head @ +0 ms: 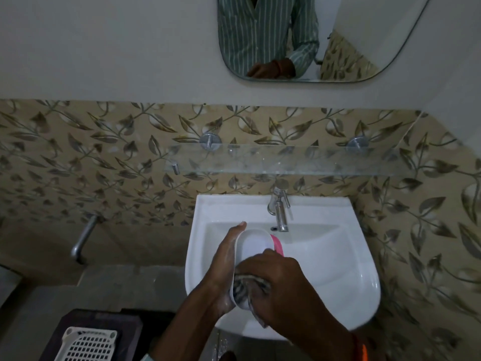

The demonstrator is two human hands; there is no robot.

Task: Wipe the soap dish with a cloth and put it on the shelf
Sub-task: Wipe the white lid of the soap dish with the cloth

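Observation:
A white oval soap dish [256,243] with a pink part on its right side is held over the basin. My left hand [223,267] cups its left edge, fingers stretched along the rim. My right hand [276,277] presses a dark striped cloth [250,287] into the near end of the dish; part of the cloth hangs below my fingers. A glass shelf [286,160] is fixed to the tiled wall above the tap, on two metal brackets.
A white wash basin [338,269] lies under my hands, with a steel tap [279,207] at its back. A mirror [312,35] hangs above. A second tap [83,238] juts from the left wall. A white plastic basket [88,345] stands at bottom left.

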